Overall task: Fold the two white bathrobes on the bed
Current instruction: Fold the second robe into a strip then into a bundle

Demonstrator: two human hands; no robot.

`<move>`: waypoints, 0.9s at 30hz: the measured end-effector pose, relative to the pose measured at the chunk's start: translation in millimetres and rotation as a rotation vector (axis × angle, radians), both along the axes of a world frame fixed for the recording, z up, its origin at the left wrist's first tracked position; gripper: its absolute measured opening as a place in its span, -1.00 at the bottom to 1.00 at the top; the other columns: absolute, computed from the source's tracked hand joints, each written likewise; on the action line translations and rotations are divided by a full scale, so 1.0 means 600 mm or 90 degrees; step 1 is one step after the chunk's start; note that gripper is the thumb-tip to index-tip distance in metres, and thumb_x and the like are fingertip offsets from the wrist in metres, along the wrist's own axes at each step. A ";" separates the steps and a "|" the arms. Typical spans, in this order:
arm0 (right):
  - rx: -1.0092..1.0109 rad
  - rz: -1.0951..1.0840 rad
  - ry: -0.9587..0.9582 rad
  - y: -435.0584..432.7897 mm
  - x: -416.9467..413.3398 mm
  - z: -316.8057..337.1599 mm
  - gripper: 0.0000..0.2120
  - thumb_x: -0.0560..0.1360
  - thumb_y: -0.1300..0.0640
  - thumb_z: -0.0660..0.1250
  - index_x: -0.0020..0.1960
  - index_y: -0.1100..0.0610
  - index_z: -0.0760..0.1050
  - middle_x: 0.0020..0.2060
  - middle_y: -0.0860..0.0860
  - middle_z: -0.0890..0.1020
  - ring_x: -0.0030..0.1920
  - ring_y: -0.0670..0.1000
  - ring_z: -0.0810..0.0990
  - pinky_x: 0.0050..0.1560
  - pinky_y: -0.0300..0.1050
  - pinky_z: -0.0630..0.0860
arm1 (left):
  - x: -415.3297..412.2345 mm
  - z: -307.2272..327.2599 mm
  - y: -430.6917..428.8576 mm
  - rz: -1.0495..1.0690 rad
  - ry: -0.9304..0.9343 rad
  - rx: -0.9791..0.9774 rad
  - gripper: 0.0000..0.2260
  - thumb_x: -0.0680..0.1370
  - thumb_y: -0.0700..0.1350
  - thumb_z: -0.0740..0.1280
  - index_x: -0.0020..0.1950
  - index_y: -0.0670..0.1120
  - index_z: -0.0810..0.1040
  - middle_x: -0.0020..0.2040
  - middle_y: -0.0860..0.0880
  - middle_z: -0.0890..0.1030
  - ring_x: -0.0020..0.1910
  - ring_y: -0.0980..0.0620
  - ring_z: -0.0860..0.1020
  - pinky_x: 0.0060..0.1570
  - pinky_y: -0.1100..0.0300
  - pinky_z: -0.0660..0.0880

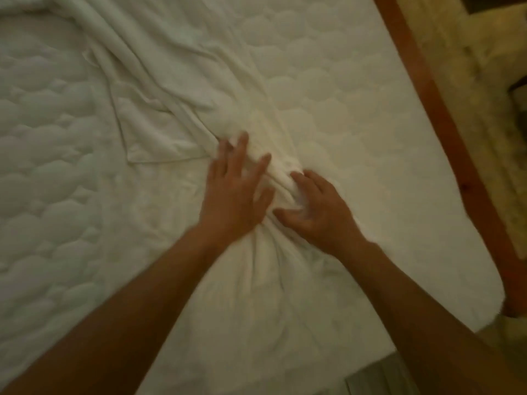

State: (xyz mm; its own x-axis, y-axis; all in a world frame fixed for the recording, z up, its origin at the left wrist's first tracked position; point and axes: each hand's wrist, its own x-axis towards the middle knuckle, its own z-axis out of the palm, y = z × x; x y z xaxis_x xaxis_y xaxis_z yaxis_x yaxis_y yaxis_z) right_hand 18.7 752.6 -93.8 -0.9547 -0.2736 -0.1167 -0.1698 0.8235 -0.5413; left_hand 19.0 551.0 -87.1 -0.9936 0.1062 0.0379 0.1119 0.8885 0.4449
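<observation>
Evidently soft and limp. Left fingers (239, 152) lay straight and spread, pressing the cloth; right fingers (302, 178) curled into a bunched ridge of it. Beyond the left hand (233, 198) and right hand (319, 215), the white bathrobe (171, 115) sprawled creased and unfolded across the quilted bed (57, 201): light, pliable, probably best gripped along a hem or seam edge.

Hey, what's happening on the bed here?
A person is working on a white bathrobe that lies crumpled on the bed. The left hand presses on the cloth with straight, spread fingers. Right beside it, the right hand curls its fingers into a bunch of the cloth. Nothing is neatly folded yet.
</observation>
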 end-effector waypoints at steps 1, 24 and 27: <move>0.029 -0.002 -0.045 0.036 0.021 0.018 -0.23 0.39 -0.35 0.42 0.48 0.01 0.41 0.40 0.05 0.50 0.37 0.09 0.48 0.33 -0.10 0.38 | 0.056 0.004 0.026 -0.003 0.027 0.054 -0.51 0.52 0.07 0.34 0.43 -0.04 0.51 0.53 -0.23 0.34 0.48 -0.28 0.34 0.37 -0.19 0.38; -0.281 0.093 0.279 0.155 0.261 0.212 -0.74 0.60 0.14 0.32 0.23 0.24 0.58 0.23 0.07 0.64 0.30 -0.01 0.58 0.27 -0.03 0.57 | 0.204 0.255 0.285 0.595 -0.297 0.937 -0.58 0.50 0.11 0.46 0.24 -0.12 0.59 0.06 -0.11 0.72 0.01 -0.09 0.71 0.02 -0.01 0.66; -0.343 0.129 0.284 0.094 0.297 0.228 -0.75 0.58 0.14 0.35 0.23 0.19 0.56 0.31 0.00 0.56 0.38 -0.04 0.52 0.36 -0.07 0.50 | 0.251 0.294 0.223 0.608 -0.216 0.904 -0.75 0.56 -0.17 0.41 0.22 -0.20 0.61 0.00 -0.18 0.72 -0.06 -0.14 0.71 -0.14 0.02 0.65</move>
State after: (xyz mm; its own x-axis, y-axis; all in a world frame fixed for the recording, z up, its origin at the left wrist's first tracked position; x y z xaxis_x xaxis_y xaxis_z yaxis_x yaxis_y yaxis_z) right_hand 197.0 808.9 43.1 -0.8048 -0.3591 0.4726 -0.5895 0.3907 -0.7070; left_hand 169.4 684.8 89.3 -0.6643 -0.3999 -0.6315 -0.4299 -0.4867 0.7605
